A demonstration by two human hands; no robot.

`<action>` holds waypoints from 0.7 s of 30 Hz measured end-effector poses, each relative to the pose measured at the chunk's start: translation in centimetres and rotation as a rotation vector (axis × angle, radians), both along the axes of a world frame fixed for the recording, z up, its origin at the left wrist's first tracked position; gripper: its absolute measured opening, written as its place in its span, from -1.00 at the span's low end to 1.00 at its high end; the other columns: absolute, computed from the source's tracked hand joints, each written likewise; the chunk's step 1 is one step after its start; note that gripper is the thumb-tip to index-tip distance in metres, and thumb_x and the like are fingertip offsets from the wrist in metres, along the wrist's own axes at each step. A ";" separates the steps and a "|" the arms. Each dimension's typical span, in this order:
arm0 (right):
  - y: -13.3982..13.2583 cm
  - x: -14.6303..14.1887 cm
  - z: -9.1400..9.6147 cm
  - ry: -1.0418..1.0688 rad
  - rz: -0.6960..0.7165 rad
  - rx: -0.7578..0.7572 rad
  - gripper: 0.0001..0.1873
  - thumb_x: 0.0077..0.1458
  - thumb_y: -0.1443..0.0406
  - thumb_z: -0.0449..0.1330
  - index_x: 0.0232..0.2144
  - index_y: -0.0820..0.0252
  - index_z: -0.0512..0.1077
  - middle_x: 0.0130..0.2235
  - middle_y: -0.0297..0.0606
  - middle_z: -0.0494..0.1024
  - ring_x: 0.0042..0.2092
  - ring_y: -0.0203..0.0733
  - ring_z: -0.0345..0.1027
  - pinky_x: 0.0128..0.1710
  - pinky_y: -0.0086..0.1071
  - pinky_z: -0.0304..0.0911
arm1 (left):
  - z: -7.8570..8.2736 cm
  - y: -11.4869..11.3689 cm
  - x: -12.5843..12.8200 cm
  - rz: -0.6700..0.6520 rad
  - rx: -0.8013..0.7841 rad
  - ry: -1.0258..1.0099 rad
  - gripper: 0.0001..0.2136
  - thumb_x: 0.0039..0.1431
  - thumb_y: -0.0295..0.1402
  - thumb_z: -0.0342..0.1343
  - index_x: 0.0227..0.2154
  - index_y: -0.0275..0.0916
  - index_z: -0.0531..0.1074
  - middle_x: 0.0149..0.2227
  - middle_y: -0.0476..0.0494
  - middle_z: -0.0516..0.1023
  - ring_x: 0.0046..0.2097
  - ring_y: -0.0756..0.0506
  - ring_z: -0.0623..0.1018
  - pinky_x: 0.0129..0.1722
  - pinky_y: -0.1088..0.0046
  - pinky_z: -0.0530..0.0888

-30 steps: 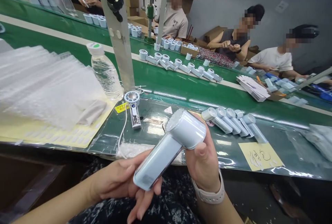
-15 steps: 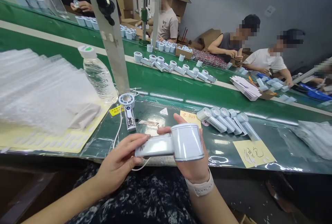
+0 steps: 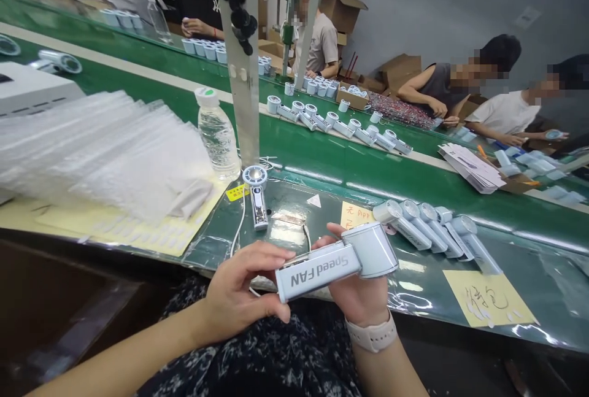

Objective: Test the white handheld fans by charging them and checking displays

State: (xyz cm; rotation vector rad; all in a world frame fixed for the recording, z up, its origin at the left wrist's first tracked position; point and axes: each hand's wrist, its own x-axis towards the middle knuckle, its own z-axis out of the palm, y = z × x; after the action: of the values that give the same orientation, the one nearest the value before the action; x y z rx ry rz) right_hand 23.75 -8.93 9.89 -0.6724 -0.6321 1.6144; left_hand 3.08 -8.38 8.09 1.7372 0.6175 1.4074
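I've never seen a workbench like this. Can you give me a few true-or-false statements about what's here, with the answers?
1. The left hand and right hand hold a pale blue handheld fan printed "Speed FAN". True.
2. A watch is on the left wrist. False: it is on the right wrist.
3. The loose fans nearby sit inside cardboard boxes. False: they lie in a row on the green belt.
4. A yellow handwritten note lies in front of that row. True.
5. The water bottle has no cap. False: its cap is on.

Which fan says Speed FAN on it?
The pale blue handheld fan between the person's left hand and right hand. The other fans, in rows on the green belt, show no words I can read.
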 end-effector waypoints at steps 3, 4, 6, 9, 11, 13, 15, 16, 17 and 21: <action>0.1 0.0 -0.2 -0.005 0.009 -0.013 -0.59 0.06 -0.06 0.31 -0.18 0.04 0.66 -0.26 -0.22 0.68 -0.21 -0.04 0.53 -0.11 -0.20 0.44 | -0.1 -0.1 0.0 -0.014 -0.022 -0.035 -0.50 -0.05 -0.35 0.48 -0.02 0.04 0.49 -0.04 -0.11 0.63 -0.10 -0.11 0.65 -0.21 0.43 0.62; 0.2 0.0 -0.2 -0.004 0.005 -0.019 -0.59 0.04 -0.06 0.32 -0.19 0.05 0.67 -0.27 -0.23 0.68 -0.22 -0.04 0.53 -0.12 -0.19 0.44 | -0.1 -0.2 0.1 -0.022 -0.042 -0.055 -0.52 -0.05 -0.36 0.48 -0.04 0.02 0.48 -0.04 -0.10 0.63 -0.09 -0.11 0.65 -0.21 0.43 0.62; 0.4 0.0 -0.2 0.004 -0.010 -0.043 -0.56 0.01 -0.08 0.33 -0.22 0.07 0.67 -0.29 -0.23 0.68 -0.23 -0.03 0.54 -0.13 -0.19 0.46 | -0.1 -0.2 0.2 -0.034 -0.134 -0.090 -0.57 -0.05 -0.31 0.48 -0.12 -0.06 0.48 -0.07 -0.11 0.62 -0.10 -0.12 0.64 -0.23 0.43 0.62; 0.5 -0.3 0.2 0.039 -0.042 -0.071 -0.50 0.04 -0.14 0.29 -0.23 0.09 0.67 -0.23 -0.22 0.69 -0.15 -0.02 0.55 -0.02 -0.18 0.46 | -0.4 -0.2 0.5 -0.057 -0.394 -0.075 -0.51 -0.14 -0.08 0.50 -0.25 -0.19 0.42 -0.18 -0.13 0.60 -0.23 -0.09 0.62 -0.30 0.45 0.58; 0.3 -0.8 0.5 0.071 -0.031 -0.063 -0.44 0.08 -0.20 0.24 -0.21 0.10 0.66 -0.17 -0.21 0.69 -0.09 -0.03 0.55 0.03 -0.18 0.44 | -0.6 -0.2 0.8 -0.089 -0.539 -0.024 -0.38 -0.26 0.08 0.48 -0.26 -0.22 0.38 -0.25 -0.11 0.57 -0.32 -0.04 0.57 -0.32 0.47 0.53; -0.1 -1.6 0.5 0.100 0.007 -0.020 -0.44 0.05 -0.20 0.29 -0.17 0.09 0.64 -0.15 -0.21 0.68 -0.06 -0.06 0.54 0.03 -0.21 0.43 | -0.7 -0.2 1.2 -0.139 -0.595 0.011 -0.30 -0.32 0.19 0.44 -0.25 -0.22 0.36 -0.27 -0.09 0.55 -0.34 -0.02 0.53 -0.32 0.47 0.50; -0.4 -2.5 0.1 0.138 0.056 0.043 -0.51 -0.04 -0.12 0.42 -0.16 0.02 0.61 -0.16 -0.26 0.67 -0.07 -0.08 0.54 0.03 -0.22 0.43 | -0.7 0.1 1.4 -0.213 -0.576 0.052 -0.27 -0.26 0.32 0.31 -0.24 -0.22 0.37 -0.25 -0.12 0.55 -0.31 -0.06 0.53 -0.28 0.43 0.49; -0.3 -2.8 -0.2 0.149 0.082 0.077 -0.53 -0.10 -0.08 0.47 -0.19 0.00 0.60 -0.19 -0.29 0.67 -0.08 -0.07 0.54 0.03 -0.19 0.43 | -0.7 0.4 1.5 -0.235 -0.544 0.108 -0.24 -0.20 0.40 0.20 -0.22 -0.22 0.39 -0.24 -0.14 0.55 -0.28 -0.09 0.54 -0.27 0.41 0.49; 0.1 -2.9 -0.5 0.133 0.110 0.101 -0.53 -0.15 -0.05 0.51 -0.24 0.00 0.58 -0.23 -0.30 0.67 -0.10 -0.05 0.55 0.01 -0.15 0.44 | -0.7 0.9 1.4 -0.231 -0.502 0.192 -0.23 -0.11 0.46 0.05 -0.21 -0.22 0.40 -0.25 -0.15 0.55 -0.27 -0.11 0.54 -0.25 0.39 0.48; 3.8 -0.7 0.0 -0.341 -0.104 0.206 -0.56 -0.08 0.00 0.50 -0.26 0.14 0.55 -0.26 -0.23 0.64 -0.21 -0.07 0.53 -0.13 -0.19 0.48 | -1.5 3.0 0.7 0.036 -0.339 0.513 -0.51 0.25 0.15 -0.08 -0.35 -0.22 0.42 -0.40 -0.13 0.52 -0.33 -0.13 0.47 -0.28 0.37 0.37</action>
State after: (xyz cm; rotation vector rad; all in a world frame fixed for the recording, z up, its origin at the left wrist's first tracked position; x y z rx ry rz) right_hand 23.02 -5.11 9.93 -0.8198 -0.9812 1.3261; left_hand 3.80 -5.38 6.63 1.8106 1.0975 0.8080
